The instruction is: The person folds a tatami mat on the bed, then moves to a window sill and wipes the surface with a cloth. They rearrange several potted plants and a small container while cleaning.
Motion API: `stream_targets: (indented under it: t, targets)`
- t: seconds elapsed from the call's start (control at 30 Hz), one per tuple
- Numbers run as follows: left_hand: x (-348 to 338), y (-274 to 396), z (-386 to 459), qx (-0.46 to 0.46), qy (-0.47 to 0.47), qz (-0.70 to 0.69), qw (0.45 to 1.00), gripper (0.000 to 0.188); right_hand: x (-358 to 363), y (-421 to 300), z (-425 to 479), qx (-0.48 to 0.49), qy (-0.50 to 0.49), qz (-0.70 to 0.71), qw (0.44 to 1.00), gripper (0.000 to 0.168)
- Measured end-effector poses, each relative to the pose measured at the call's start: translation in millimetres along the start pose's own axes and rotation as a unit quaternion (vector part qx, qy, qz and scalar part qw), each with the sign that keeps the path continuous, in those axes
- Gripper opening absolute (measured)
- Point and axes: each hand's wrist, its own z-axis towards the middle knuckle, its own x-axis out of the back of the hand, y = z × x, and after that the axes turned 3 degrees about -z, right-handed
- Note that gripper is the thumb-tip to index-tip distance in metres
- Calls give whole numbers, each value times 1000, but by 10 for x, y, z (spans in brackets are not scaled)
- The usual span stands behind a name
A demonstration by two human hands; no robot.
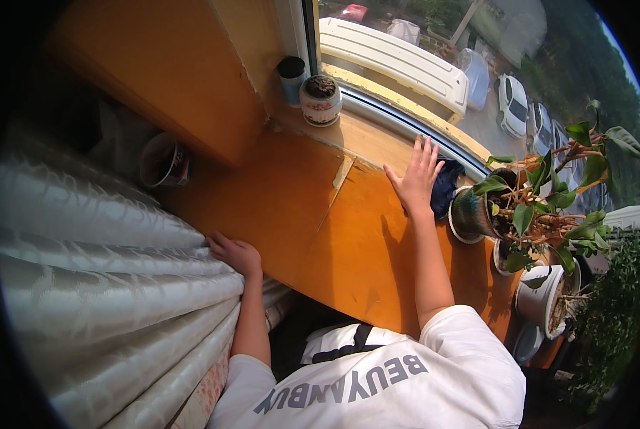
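Observation:
My left hand [237, 254] is at the edge of a pale patterned curtain [111, 281], beside the orange-brown windowsill [293, 214]. Its fingertips meet the curtain's edge; whether they grip the fabric is not clear. My right hand [417, 174] is over the sill near the window frame, fingers spread and holding nothing. Just right of it lies a bunched dark blue cloth [446, 187], partly hidden by the hand and a flower pot [469, 214]. That pot holds a leafy plant [539, 209] with some dry brown leaves.
A patterned ceramic pot of soil [320, 104] and a blue cup [291, 83] stand in the sill's far corner. At the left sits a plastic tub [164, 161]. A white pot [539, 295] stands at the right. Parked cars [511, 104] show outside the window.

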Motion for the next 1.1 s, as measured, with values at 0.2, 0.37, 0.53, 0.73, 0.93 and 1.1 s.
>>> stream_targets:
  t: [0.2, 0.37, 0.53, 0.73, 0.93, 1.1]
  targets:
    - [27, 88, 27, -6, -2, -32, 999, 53, -263, -995, 896, 66, 2, 360, 930, 122]
    - [12, 82, 27, -8, 1, -44, 999, 55, -673, -1314, 1378, 47, -45, 429, 901, 135]
    - [61, 72, 7, 5, -3, -43, 999, 55, -887, -1391, 1188, 67, 36, 423, 903, 121]
    - [77, 125, 9, 17, -6, -45, 999, 54, -964, -1287, 1283, 83, 13, 410, 908, 111]
    - [78, 121, 19, 4, 6, -38, 999, 52, -977, -1260, 1274, 74, 7, 434, 898, 108]
    - [57, 77, 18, -1, 0, -46, 999, 55, -944, -1270, 1264, 75, -4, 437, 896, 107]
